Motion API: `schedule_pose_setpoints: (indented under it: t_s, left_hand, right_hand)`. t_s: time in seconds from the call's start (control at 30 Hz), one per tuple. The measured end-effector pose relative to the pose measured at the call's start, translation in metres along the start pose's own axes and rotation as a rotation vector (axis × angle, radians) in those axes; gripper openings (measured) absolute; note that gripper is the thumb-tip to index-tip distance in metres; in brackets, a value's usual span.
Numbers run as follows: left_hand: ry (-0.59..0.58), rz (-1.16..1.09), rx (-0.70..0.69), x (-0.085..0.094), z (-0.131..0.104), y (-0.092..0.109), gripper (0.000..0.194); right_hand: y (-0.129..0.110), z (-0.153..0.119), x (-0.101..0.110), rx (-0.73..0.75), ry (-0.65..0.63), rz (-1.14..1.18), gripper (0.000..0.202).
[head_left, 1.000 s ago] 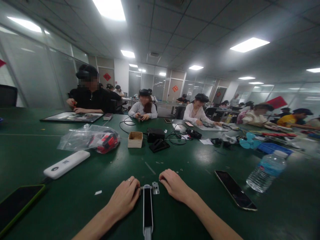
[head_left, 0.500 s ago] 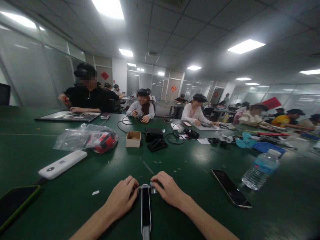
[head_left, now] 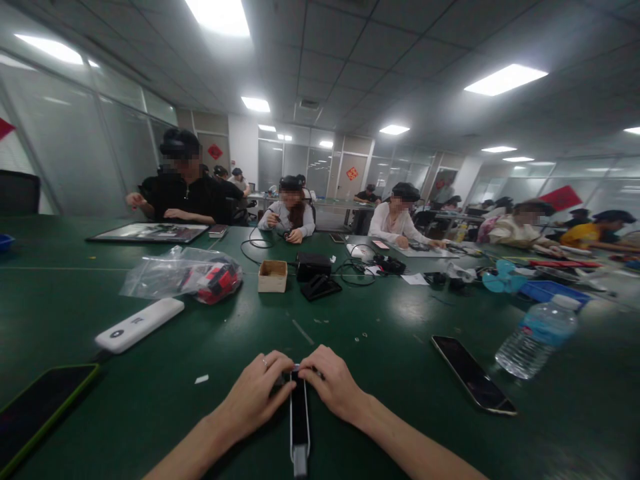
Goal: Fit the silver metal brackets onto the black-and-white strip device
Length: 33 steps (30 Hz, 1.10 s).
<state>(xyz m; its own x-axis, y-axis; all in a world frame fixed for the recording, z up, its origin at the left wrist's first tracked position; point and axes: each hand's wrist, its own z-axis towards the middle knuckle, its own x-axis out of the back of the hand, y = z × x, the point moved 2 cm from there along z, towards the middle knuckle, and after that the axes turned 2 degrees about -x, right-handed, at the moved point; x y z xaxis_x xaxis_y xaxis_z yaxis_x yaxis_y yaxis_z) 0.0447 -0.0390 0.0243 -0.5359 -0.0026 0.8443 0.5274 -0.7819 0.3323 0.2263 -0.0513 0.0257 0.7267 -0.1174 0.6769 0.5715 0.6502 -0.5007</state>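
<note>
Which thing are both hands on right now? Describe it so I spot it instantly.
On the green table, at the near edge in front of the wearer, lies a narrow black strip with a silver rim. The left hand and right hand meet over its far end; the nearby phones are wider.

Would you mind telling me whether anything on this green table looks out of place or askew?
Only small things: the clear plastic water bottle lies tipped on its side near the black phone, and a white scrap lies loose left of the left hand.

Narrow black bar [head_left: 299,417] (silver-edged) lies lengthwise on green table [head_left: 400,400].
</note>
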Motion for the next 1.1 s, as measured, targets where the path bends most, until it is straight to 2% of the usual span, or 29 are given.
schedule_pose_setpoints:
  t_s: [0.27,0.43,0.6,0.8,0.93,1.1]
  left_hand:
    - [0.08,0.049,-0.06,-0.001,0.002,-0.002,0.012]
    - [0.155,0.071,-0.142,-0.002,0.002,-0.001,0.011]
    - [0.229,0.061,-0.209,-0.004,0.001,-0.001,0.013]
    - [0.17,0.041,-0.181,-0.002,0.0,-0.001,0.011]
    - [0.155,0.04,-0.068,0.001,0.0,-0.006,0.012]
    - [0.124,-0.002,0.052,0.004,0.001,-0.013,0.021]
  right_hand:
    - [-0.002,-0.002,-0.004,0.072,-0.045,0.001,0.029]
    - [0.0,-0.001,-0.005,0.087,-0.02,0.021,0.025]
    - [0.0,0.0,-0.007,0.165,0.023,0.038,0.026]
    - [0.001,0.001,-0.002,0.164,0.003,0.019,0.021]
    - [0.01,0.006,0.016,0.089,-0.027,-0.148,0.018]
    - [0.049,0.007,0.058,-0.219,-0.118,-0.509,0.021]
